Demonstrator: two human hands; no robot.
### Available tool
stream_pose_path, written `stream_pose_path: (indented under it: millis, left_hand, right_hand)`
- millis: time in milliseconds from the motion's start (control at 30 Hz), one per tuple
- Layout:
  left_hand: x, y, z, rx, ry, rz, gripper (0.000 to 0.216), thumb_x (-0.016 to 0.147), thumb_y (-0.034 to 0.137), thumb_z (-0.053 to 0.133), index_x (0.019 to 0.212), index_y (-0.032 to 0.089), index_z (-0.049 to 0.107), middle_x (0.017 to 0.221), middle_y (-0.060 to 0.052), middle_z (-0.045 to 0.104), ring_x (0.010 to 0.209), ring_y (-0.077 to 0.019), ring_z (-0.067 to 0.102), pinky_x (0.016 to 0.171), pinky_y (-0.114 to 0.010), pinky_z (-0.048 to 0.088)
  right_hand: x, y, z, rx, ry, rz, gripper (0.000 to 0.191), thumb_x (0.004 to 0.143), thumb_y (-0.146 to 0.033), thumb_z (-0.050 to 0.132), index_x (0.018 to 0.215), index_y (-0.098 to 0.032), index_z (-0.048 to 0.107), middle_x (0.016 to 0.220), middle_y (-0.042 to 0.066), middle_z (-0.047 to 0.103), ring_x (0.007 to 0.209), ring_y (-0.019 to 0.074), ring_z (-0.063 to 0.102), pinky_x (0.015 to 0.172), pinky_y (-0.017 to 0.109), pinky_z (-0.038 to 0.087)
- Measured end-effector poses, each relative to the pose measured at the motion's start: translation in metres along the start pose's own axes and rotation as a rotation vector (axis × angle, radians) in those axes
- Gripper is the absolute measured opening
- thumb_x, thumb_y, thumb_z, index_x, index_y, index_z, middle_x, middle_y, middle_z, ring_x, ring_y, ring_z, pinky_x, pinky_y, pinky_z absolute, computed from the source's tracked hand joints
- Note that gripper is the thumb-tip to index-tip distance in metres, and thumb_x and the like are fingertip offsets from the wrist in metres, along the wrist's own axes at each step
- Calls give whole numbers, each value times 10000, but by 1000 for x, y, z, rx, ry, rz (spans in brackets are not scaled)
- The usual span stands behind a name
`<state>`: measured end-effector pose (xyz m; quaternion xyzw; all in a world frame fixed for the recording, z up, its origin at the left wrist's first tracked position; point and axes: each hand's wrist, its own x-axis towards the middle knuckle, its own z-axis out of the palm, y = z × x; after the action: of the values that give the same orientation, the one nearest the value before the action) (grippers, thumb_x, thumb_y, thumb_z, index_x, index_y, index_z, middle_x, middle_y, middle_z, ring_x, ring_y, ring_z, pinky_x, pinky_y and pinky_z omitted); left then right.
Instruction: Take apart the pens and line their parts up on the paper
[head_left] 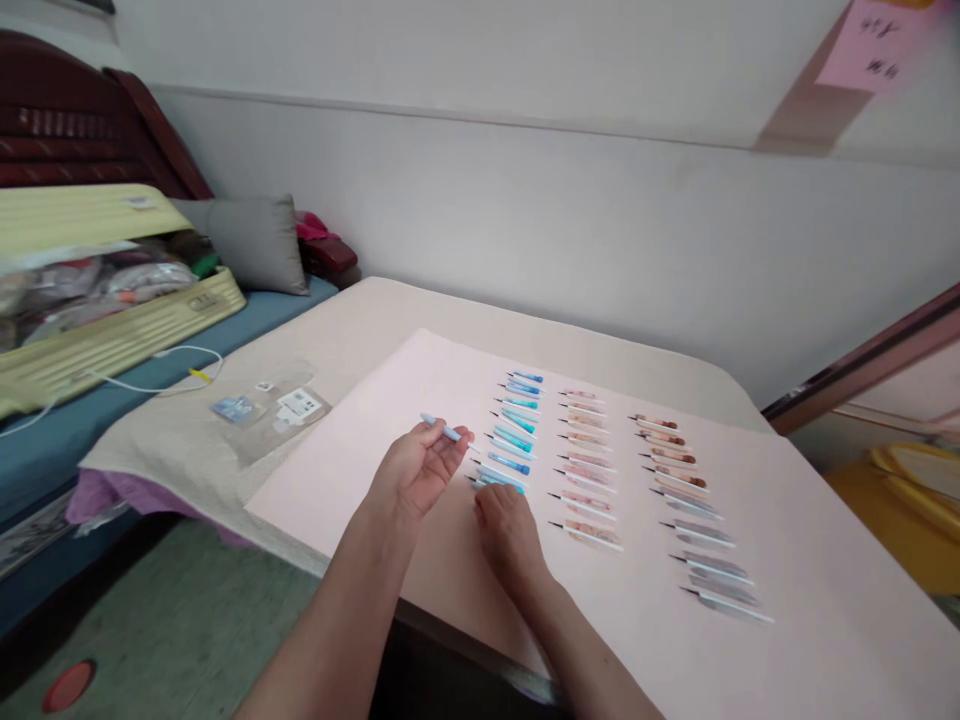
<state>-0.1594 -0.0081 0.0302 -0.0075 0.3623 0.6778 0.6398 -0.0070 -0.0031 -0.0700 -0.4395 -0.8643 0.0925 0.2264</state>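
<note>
My left hand point(431, 468) holds a slim pale-blue pen point(441, 427) between thumb and fingers, palm turned up, a little above the pink sheet. My right hand point(506, 520) rests on the sheet at the near end of a column of blue and teal pens point(516, 440). Its fingers are curled down over the nearest blue pen point(495, 484), and their tips are hidden. Thin white refills with dark tips lie alongside the pens. To the right are a column of peach and pink pens point(589, 460) and one of brown and grey pens point(701, 540).
A pink sheet point(375, 430) covers much of the cloth-topped table point(360, 320). Clear plastic packets point(277, 405) lie at the left. Beyond are a bed with a yellow case point(150, 310), a white cable point(150, 385) and a grey pillow point(255, 245). A wall stands behind.
</note>
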Motion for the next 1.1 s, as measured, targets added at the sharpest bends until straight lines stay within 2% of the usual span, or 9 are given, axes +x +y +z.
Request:
stream_pose_path:
  millis: [100, 233, 533, 733, 933, 1100]
  left_hand:
    - [0, 1, 0, 2, 7, 5, 81, 792, 43, 513, 750, 109, 493, 783, -122, 607, 765, -179, 646, 619, -231, 560]
    - [0, 1, 1, 10, -7, -5, 89, 785, 45, 524, 740, 110, 483, 772, -124, 604, 765, -182, 646, 623, -227, 558]
    - [-1, 1, 2, 3, 29, 21, 84, 785, 34, 518, 750, 105, 487, 769, -117, 601, 754, -174, 644, 605, -217, 559]
    - [-2, 1, 2, 5, 19, 17, 87, 799, 47, 503, 738, 107, 485, 766, -117, 604, 744, -168, 644, 601, -216, 556]
    - [-3, 2, 3, 1, 22, 20, 100, 789, 37, 510, 725, 111, 488, 759, -116, 601, 750, -171, 642, 603, -213, 555]
    - [-1, 3, 2, -10, 33, 22, 103, 789, 34, 507, 723, 112, 494, 760, -119, 601, 745, -173, 642, 597, -215, 557]
  right_hand:
    - [3, 9, -9, 80, 41, 90, 153, 820, -106, 408, 747, -172, 524, 681, 17, 563, 621, 145, 495, 576, 242, 334]
    - [7, 22, -19, 199, 66, 163, 139, 780, -131, 411, 685, -191, 493, 565, -33, 511, 526, 118, 478, 519, 210, 336]
    - [6, 15, -12, 273, 17, 128, 176, 758, -123, 437, 713, -188, 593, 677, 4, 601, 635, 140, 545, 589, 216, 371]
    - [5, 8, -7, 219, -19, 87, 202, 729, -62, 457, 736, -195, 609, 738, 12, 601, 680, 143, 546, 607, 220, 352]
    - [2, 6, -2, -41, -50, -55, 204, 725, -39, 473, 758, -191, 605, 766, 23, 583, 713, 153, 511, 618, 238, 314]
    - [2, 7, 1, -134, -60, -145, 166, 706, -41, 491, 677, -181, 577, 711, 29, 551, 673, 165, 453, 619, 274, 276]
